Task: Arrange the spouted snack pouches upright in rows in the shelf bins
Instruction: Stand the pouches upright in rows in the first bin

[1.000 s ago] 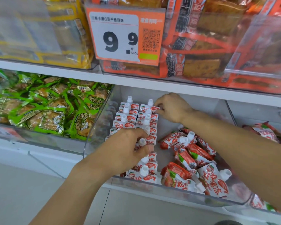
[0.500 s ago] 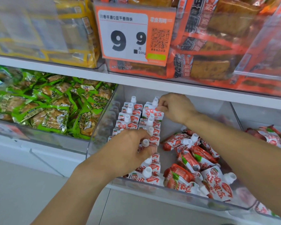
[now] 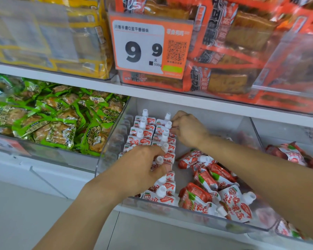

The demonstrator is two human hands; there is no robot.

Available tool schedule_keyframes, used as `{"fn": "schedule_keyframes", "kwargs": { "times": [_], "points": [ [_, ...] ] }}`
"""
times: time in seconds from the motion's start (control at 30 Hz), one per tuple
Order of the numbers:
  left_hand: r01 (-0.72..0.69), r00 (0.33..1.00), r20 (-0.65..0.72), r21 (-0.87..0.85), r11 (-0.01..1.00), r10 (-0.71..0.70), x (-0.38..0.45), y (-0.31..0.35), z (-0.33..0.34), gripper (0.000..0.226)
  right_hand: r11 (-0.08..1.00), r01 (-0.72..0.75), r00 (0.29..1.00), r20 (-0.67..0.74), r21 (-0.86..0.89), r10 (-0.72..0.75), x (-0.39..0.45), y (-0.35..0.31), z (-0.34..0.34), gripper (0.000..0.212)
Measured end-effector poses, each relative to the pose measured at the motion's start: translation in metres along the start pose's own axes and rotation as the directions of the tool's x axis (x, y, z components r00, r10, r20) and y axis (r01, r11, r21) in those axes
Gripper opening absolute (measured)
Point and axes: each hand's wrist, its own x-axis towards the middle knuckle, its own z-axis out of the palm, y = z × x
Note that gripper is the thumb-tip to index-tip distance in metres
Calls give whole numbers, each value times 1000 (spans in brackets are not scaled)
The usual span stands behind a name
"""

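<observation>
Red-and-white spouted pouches [image 3: 141, 139] stand upright in two rows along the left side of a clear shelf bin [image 3: 111, 145]. More of the same pouches lie in a loose heap [image 3: 207, 179] on the right side of the bin. My left hand [image 3: 143, 170] lies over the middle of the rows, its fingers curled round the pouches there and its thumb beside a white spout. My right hand [image 3: 188, 130] reaches to the far end of the right row and pinches the edge of a pouch there.
Green snack packs [image 3: 52, 123] fill the bin to the left. Another bin to the right holds more red pouches [image 3: 293, 156]. The upper shelf carries yellow packs [image 3: 52, 33], orange packs [image 3: 242, 51] and a 9.9 price tag [image 3: 148, 47] overhanging the bin.
My right hand has shifted slightly at the far end of the right row, still holding a pouch there. My left hand has stayed on the rows.
</observation>
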Motion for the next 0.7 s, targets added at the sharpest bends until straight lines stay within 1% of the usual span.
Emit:
{"fn": "schedule_keyframes", "kwargs": {
  "times": [0.03,0.1,0.13,0.17,0.2,0.27,0.37,0.43,0.5,0.53,0.6,0.67,0.7],
  "points": [
    [0,1000,-2,-4,1000,0,-1,1,0,35,999,-9,1000,-11,35,10,-2,1,0,24],
    [-4,1000,-7,-12,1000,3,-2,1,0,35,980,-58,996,-60,190,71,-3,-1,-2,36],
    [-6,1000,-11,-16,1000,6,-3,2,0,35,960,-77,993,-69,269,98,-2,-2,-3,43],
    [-9,1000,-13,-20,1000,9,-4,2,0,36,947,-82,993,-55,310,105,-1,-2,-4,49],
    [-13,1000,-13,-23,1000,13,-5,1,0,37,949,-80,995,-28,303,93,1,-1,-5,53],
    [-20,1000,-7,-28,999,20,-6,-2,1,37,968,-65,998,10,241,65,3,2,-6,53],
    [-24,1000,-6,-19,1000,24,-4,-4,2,36,986,-28,1000,6,163,27,4,3,-6,43],
    [-31,999,-12,-1,1000,31,-3,-4,3,38,997,7,1000,-7,73,-7,8,-2,-3,35],
    [-28,1000,-8,24,999,28,-2,-3,3,39,999,-6,1000,-9,35,6,10,-5,-3,32],
    [-23,1000,-3,32,999,23,-2,-2,2,38,997,-26,1000,5,68,26,10,-5,-6,32],
    [-19,1000,1,32,999,19,-3,0,1,35,978,-65,997,56,201,55,4,-4,-12,38],
    [-22,1000,1,37,999,22,-3,1,0,35,960,-83,993,104,267,57,-8,-1,-22,53],
    [-23,1000,2,37,999,23,-3,0,0,36,962,-86,993,98,258,63,-17,1,-28,61]
  ]
}}
